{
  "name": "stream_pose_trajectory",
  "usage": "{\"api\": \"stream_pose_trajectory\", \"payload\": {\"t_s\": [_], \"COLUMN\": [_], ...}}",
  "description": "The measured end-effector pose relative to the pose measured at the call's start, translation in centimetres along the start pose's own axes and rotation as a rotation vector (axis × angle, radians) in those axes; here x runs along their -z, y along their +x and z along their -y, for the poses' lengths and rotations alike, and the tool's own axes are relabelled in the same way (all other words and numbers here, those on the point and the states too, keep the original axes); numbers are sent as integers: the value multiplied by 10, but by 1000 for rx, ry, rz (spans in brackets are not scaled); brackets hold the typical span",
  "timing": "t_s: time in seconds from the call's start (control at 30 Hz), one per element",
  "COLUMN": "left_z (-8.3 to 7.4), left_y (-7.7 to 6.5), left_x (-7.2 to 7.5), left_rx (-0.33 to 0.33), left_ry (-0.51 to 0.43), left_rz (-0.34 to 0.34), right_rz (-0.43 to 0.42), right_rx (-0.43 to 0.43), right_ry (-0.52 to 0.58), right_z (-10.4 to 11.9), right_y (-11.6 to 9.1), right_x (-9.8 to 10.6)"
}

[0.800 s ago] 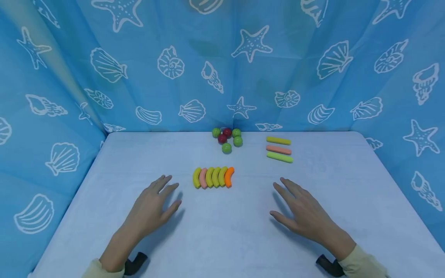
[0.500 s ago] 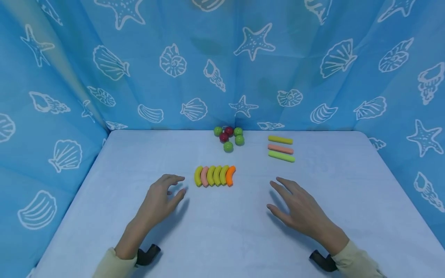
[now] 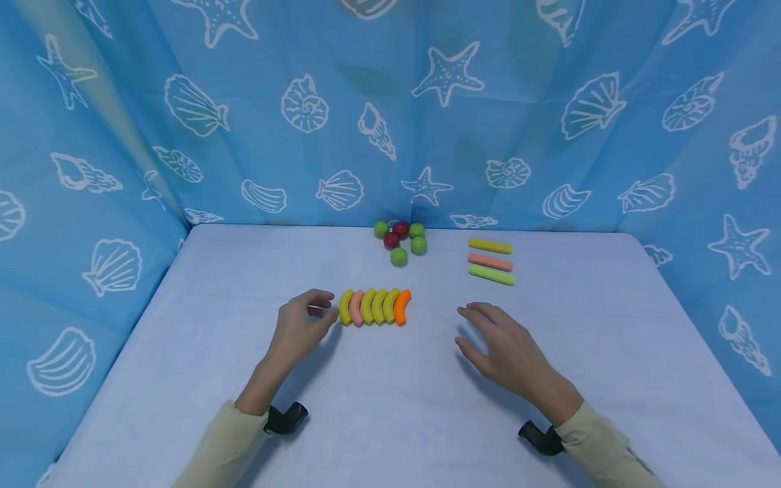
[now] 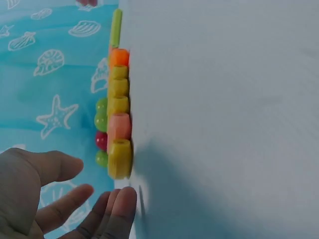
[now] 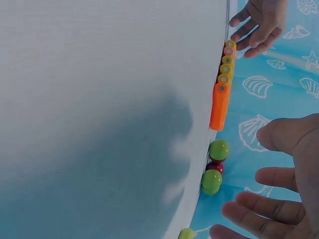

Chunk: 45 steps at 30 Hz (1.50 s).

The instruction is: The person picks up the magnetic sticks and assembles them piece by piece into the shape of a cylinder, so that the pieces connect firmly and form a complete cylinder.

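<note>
A row of several curved, banana-like pieces lies on the white table, side by side: a yellow piece [image 3: 346, 308] at the left end, a pink one [image 3: 356, 308], more yellow ones, and an orange piece [image 3: 401, 307] at the right end. Just left of the row is my left hand [image 3: 299, 329], thumb and fingers bent and parted around nothing. In the left wrist view a gap separates its fingertips from the end yellow piece [image 4: 120, 160]. My right hand [image 3: 511, 349] hovers to the right of the row, fingers spread and holding nothing.
Behind the row sit several small green balls [image 3: 399, 256] and two dark red balls [image 3: 391, 240]. Three straight sticks, yellow [image 3: 491, 246], salmon [image 3: 491, 262] and lime [image 3: 491, 274], lie at the back right. A blue shell-print curtain [image 3: 390, 135] borders the table's back and sides.
My left hand has moved forward and right, up to the left end of the row, its fingers bending. My right hand has drifted left and slightly forward. The pieces stay in place.
</note>
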<state>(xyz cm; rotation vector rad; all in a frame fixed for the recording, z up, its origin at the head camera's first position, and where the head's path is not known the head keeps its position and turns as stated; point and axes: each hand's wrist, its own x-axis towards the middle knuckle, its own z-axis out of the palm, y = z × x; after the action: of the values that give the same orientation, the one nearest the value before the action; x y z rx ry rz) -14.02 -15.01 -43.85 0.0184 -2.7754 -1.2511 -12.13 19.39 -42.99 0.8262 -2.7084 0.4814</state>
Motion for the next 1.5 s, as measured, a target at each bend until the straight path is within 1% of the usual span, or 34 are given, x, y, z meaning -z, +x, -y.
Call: {"api": "stream_pose_trajectory", "payload": {"t_s": [0.1, 0.27, 0.37, 0.57, 0.67, 1.1, 1.27, 1.5], "left_z": [-1, -1, -1, 3, 4, 1, -2, -2], "left_y": [4, 9, 10, 16, 19, 23, 24, 26], "left_x": [-5, -10, -11, -14, -15, -18, -18, -19], "left_rx": [22, 98, 133, 158, 170, 169, 154, 141], "left_ry": [0, -31, -56, -76, -70, 7, 6, -2], "left_rz": [5, 24, 25, 27, 29, 37, 40, 42], "right_rz": [-15, -20, -10, 3, 11, 40, 43, 76], "right_rx": [18, 23, -2, -85, -123, -247, -282, -355], "right_ry": [11, 33, 56, 135, 155, 190, 210, 207], "right_z": [-1, -5, -8, -12, -13, -22, -24, -26], "right_y": [6, 19, 29, 50, 60, 101, 111, 128], "right_x": [-2, -7, -10, -19, -22, -31, -35, -44]}}
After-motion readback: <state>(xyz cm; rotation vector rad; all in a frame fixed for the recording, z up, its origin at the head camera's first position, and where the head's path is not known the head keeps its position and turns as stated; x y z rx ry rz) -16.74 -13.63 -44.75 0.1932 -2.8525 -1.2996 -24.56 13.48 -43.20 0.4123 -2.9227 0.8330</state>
